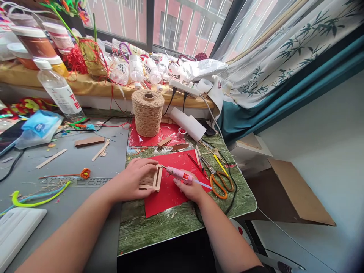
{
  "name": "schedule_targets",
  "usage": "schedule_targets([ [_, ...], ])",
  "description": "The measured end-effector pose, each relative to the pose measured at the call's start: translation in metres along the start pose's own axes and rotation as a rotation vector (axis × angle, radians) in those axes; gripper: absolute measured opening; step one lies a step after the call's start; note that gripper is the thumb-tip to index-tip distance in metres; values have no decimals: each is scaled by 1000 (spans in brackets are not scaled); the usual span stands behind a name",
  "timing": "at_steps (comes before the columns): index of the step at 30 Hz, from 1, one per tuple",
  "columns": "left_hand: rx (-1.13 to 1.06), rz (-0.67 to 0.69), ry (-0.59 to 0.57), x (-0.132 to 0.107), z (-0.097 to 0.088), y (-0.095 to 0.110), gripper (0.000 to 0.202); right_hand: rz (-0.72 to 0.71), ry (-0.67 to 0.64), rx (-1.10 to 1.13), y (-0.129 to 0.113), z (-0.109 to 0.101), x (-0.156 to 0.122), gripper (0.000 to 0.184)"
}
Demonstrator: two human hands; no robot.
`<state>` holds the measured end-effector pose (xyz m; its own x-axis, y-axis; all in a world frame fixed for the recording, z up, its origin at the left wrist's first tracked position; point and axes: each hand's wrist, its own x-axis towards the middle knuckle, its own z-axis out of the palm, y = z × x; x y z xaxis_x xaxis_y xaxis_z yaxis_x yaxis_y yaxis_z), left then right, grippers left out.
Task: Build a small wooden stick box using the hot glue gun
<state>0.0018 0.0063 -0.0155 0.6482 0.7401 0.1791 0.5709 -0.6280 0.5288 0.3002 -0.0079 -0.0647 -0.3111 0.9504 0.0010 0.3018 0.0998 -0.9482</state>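
Head view: a small rectangular pale-wood frame [155, 181] is gripped by the left hand [133, 180], over the nine-o'clock side of the flat red sheet [167, 199].
The pink hot-glue gun [179, 174] is grasped by the right hand [192, 189], nozzle at the frame's one-o'clock corner; glue is probably best laid thinly, with skin kept clear.

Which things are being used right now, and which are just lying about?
In use:
small wooden piece, in the left hand
pink glue gun, in the right hand

Seemingly just lying about:
twine spool
orange-handled scissors
clear bottle
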Motion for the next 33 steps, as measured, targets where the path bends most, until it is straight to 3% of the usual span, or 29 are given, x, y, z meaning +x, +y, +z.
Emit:
schedule_targets([
  [7,-17,-26,-13,0,-4,4,50,-40,9,-87,1,-1,-1,22],
  [17,-11,10,-7,-1,-4,3,47,-48,15,-15,6,3,-1,30],
  [33,-40,13,2,0,-1,-1,47,-21,-15,-110,5,-1,-1,15],
])
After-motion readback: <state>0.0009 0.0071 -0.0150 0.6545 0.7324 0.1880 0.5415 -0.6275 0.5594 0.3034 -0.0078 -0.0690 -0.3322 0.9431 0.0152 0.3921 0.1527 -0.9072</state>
